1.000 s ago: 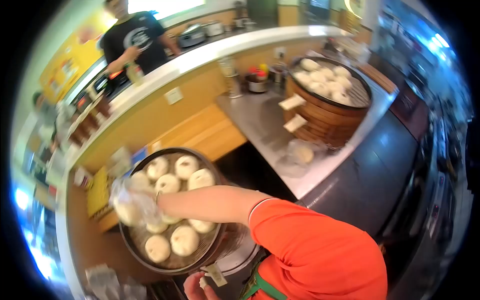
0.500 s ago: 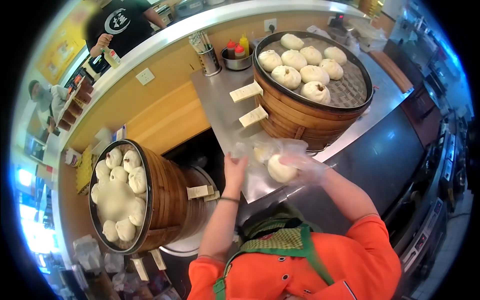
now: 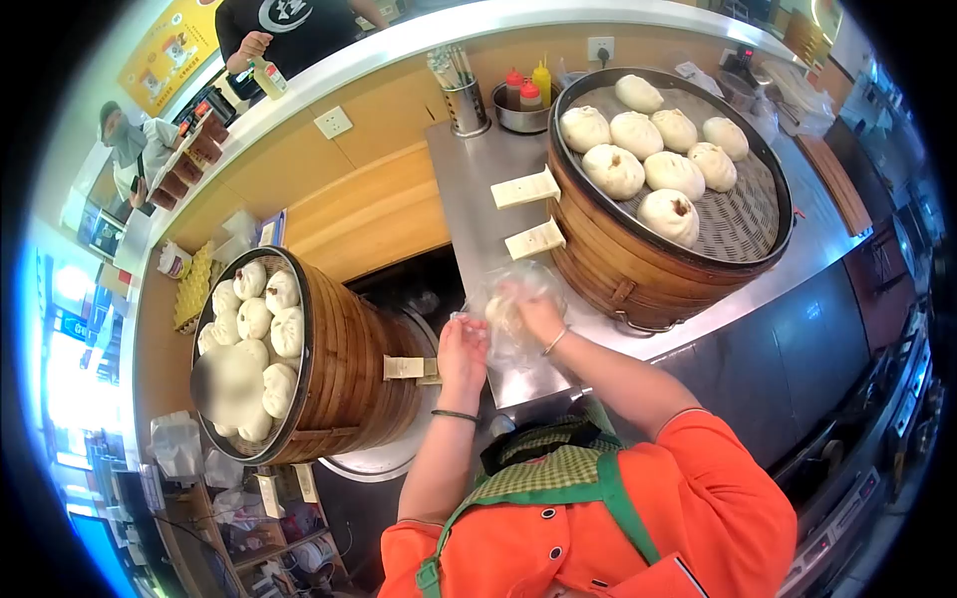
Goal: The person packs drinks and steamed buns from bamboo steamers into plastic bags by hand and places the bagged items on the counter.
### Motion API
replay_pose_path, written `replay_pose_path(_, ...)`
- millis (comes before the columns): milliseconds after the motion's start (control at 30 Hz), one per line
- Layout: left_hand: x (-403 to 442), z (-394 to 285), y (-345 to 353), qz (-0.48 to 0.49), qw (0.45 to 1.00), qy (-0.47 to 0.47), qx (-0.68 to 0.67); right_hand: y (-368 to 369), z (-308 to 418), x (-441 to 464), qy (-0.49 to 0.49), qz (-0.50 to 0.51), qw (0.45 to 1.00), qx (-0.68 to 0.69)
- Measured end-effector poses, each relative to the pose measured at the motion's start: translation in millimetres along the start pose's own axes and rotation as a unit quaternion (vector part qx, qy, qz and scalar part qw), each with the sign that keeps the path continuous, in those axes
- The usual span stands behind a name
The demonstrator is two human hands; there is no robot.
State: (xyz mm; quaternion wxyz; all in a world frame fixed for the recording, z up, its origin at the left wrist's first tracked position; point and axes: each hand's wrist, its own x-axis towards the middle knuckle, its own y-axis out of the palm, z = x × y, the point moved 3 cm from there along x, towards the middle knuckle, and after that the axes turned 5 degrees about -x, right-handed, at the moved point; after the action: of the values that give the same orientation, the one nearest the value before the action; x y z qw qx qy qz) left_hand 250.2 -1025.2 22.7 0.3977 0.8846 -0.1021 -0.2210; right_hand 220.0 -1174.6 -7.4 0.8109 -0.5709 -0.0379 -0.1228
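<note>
My left hand [image 3: 465,354] is closed on the near left edge of a clear plastic bag [image 3: 495,344], above the corner of the steel counter. My right hand [image 3: 539,317] reaches into the bag from the right, its fingers curled against a pale steamed bun [image 3: 504,312]. Plastic and blur partly hide these fingers and the bun. Beyond my hands stands a large round bamboo steamer [image 3: 638,269] with several steamed buns [image 3: 674,175] on its mesh liner. Another bamboo steamer [image 3: 344,369] at the left also holds several buns [image 3: 287,331].
Handles [image 3: 526,188] jut from the right steamer toward my hands. A cup of chopsticks [image 3: 466,110] and a bowl [image 3: 520,119] of sauce bottles stand at the back. Behind the ledge [image 3: 399,55], a person's hand [image 3: 249,50] holds a bottle. Another person stands far left.
My right hand has drawn left toward my left hand with the bun, which now sits lower in the bag and shows less. The whole view has shifted, with the steamers appearing farther right.
</note>
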Motion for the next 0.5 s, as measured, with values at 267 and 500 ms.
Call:
replay_pose_path(267,3.2,-8.3,35.0,0.005,0.968,0.109,0.224,-145.2,-19.8,-96.8,0.145,-0.169,0.908,0.354)
replay_pose_path(500,5.6,46.0,65.7,0.061,0.646,0.153,0.746,-165.5,-66.5,-169.2,0.210,-0.105,0.527,0.817)
